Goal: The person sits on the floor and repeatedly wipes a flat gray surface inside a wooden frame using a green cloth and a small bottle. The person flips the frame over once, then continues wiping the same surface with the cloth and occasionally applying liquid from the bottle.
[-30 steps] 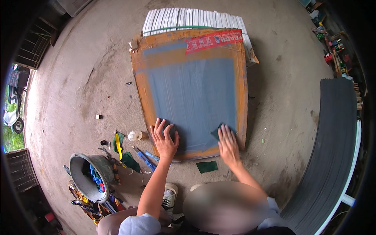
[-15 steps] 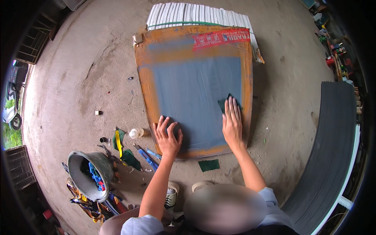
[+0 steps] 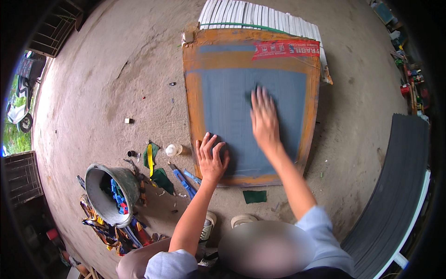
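Observation:
In front of me is a flat panel (image 3: 237, 111) with a grey-blue middle and a brown-taped border, a red tape strip (image 3: 285, 49) across its far right corner. My left hand (image 3: 212, 160) rests on its lower left part, fingers spread and slightly bent. My right hand (image 3: 265, 116) is over the panel's middle, blurred by motion, fingers stretched out and flat. Beneath its fingertips shows a dark green sheet (image 3: 249, 96), mostly covered, too blurred to tell whether sandpaper or cloth. Another dark green piece (image 3: 255, 196) lies on the floor by the near edge.
A bundle of white slats (image 3: 260, 16) lies at the panel's far end. Left of the panel are a small clear bottle (image 3: 174, 149), a blue cutter knife (image 3: 183, 181), a yellow strip (image 3: 150, 157) and a grey bucket (image 3: 111, 193) holding scraps. Dark long sheets (image 3: 390, 186) lie at right.
My right hand has slid with the green sheet from the panel's right side toward its middle and away from me. My left hand stays on the panel. The whole view has shifted slightly.

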A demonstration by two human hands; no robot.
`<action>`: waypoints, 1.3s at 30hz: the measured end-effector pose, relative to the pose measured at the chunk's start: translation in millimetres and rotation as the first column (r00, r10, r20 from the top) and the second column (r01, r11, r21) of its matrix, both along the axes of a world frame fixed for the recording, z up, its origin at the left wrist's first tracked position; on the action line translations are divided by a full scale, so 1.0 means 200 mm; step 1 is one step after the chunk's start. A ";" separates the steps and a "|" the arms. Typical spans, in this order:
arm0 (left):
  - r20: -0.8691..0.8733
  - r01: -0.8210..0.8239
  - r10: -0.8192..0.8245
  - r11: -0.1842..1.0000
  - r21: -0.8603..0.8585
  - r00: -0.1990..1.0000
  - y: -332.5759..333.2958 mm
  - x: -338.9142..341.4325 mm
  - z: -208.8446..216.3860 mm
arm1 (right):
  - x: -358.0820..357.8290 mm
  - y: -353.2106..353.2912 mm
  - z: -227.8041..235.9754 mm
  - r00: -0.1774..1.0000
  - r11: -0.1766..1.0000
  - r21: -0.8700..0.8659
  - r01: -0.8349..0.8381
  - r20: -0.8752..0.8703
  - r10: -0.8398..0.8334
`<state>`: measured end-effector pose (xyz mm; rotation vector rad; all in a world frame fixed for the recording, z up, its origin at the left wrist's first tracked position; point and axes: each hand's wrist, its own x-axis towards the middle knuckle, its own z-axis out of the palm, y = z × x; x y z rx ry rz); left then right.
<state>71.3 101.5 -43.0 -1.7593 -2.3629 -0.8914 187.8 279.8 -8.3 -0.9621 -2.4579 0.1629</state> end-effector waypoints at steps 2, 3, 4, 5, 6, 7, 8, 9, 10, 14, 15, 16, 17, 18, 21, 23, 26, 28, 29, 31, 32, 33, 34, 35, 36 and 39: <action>0.012 0.007 -0.007 1.000 -0.006 1.000 -0.01 0.01 0.02 | 0.22 -0.36 -0.08 0.997 0.984 -0.175 -0.019 0.066 0.030; 0.020 0.011 -0.011 1.000 0.005 1.000 0.00 0.03 0.02 | 0.31 -0.41 -0.10 0.991 0.985 -0.167 -0.049 0.117 0.069; 0.022 0.013 -0.013 1.000 0.009 1.000 0.01 0.03 0.03 | 0.39 -0.45 -0.11 0.981 0.982 -0.167 -0.084 0.161 0.112; 0.025 0.017 -0.017 1.000 0.020 1.000 0.01 0.03 0.02 | 0.44 -0.46 -0.10 0.967 0.980 -0.163 -0.116 0.206 0.149; 0.017 0.035 -0.035 0.999 -0.001 0.999 0.00 0.04 0.02 | 0.46 -0.40 -0.11 0.968 0.973 -0.161 -0.168 0.162 0.194; 0.001 0.048 -0.048 0.999 -0.012 0.999 0.00 0.04 0.02 | 0.45 -0.33 -0.08 0.957 0.966 -0.157 -0.204 0.179 0.231; -0.021 0.057 -0.057 0.998 -0.018 0.998 0.02 0.04 0.03 | 0.42 -0.24 -0.04 0.944 0.958 -0.147 -0.245 0.191 0.270; -0.034 0.055 -0.056 0.998 -0.034 0.998 0.02 0.04 0.03 | 0.35 -0.12 0.00 0.952 0.973 -0.064 -0.222 0.201 0.231; -0.041 0.053 -0.055 0.998 -0.046 0.998 0.02 0.04 0.03 | 0.27 0.00 0.04 0.960 0.980 0.018 -0.196 0.209 0.188; -0.042 0.072 -0.075 0.996 -0.050 0.996 0.06 0.06 0.04 | -0.04 0.47 0.20 0.999 0.980 0.197 0.029 -0.050 -0.020; -0.034 0.079 -0.080 0.996 -0.044 0.996 0.07 0.07 0.04 | -0.06 0.44 0.21 0.999 0.983 0.182 0.036 -0.041 -0.029; -0.030 0.077 -0.079 0.995 -0.057 0.996 0.06 0.06 0.04 | -0.08 0.40 0.18 0.999 0.986 0.162 0.041 -0.030 -0.036; -0.028 0.071 -0.073 0.995 -0.073 0.997 0.03 0.05 0.03 | -0.08 0.33 0.14 0.999 0.990 0.138 0.041 -0.021 -0.038; -0.034 0.058 -0.061 0.995 -0.080 0.998 0.03 0.02 0.03 | -0.03 0.19 0.06 1.000 0.996 0.082 -0.022 0.006 0.021; -0.024 0.055 -0.057 0.997 -0.048 0.998 0.01 0.01 0.04 | 0.18 -0.13 -0.02 0.993 0.999 -0.042 -0.021 0.119 0.026; -0.022 0.053 -0.054 0.998 -0.043 0.998 0.01 0.02 0.04 | 0.15 -0.07 -0.01 0.994 0.999 -0.004 -0.042 0.098 0.042; 0.001 0.074 -0.074 0.996 -0.045 0.997 0.03 0.06 0.05 | 0.02 0.18 0.09 0.998 0.991 0.132 0.018 0.065 -0.027; 0.016 0.095 -0.095 0.995 -0.036 0.995 0.05 0.06 0.03 | -0.13 0.37 0.15 0.994 0.975 0.195 0.109 -0.021 -0.107; 0.018 0.102 -0.101 0.993 -0.057 0.995 0.04 0.06 0.03 | -0.14 0.35 0.16 0.994 0.980 0.168 0.110 -0.015 -0.109; -0.003 0.101 -0.102 0.993 -0.066 0.995 0.00 0.03 0.02 | -0.13 0.27 0.15 0.995 0.987 0.123 0.099 -0.010 -0.098; -0.017 0.092 -0.093 0.994 -0.059 0.996 0.00 0.00 0.02 | -0.07 0.17 0.08 0.998 0.993 0.099 0.057 0.009 -0.059; 0.011 0.085 -0.084 0.995 -0.056 0.996 0.00 0.00 0.02 | 0.01 0.12 0.02 0.998 0.995 0.089 0.040 0.047 -0.045; 0.009 0.083 -0.082 0.996 -0.038 0.997 0.02 0.01 0.03 | 0.08 0.09 -0.01 0.995 0.997 0.073 0.025 0.092 -0.032; 0.013 0.088 -0.087 0.995 -0.038 0.996 0.01 0.02 0.04 | 0.09 0.11 0.02 0.996 0.996 0.087 0.009 0.092 -0.017; 0.016 0.091 -0.091 0.995 -0.038 0.996 0.02 0.03 0.04 | 0.08 0.17 0.05 0.996 0.995 0.101 -0.008 0.091 -0.001; 0.039 0.122 -0.120 0.990 -0.065 0.992 0.04 0.06 0.04 | -0.05 0.35 0.14 0.992 0.982 0.147 0.121 0.006 -0.123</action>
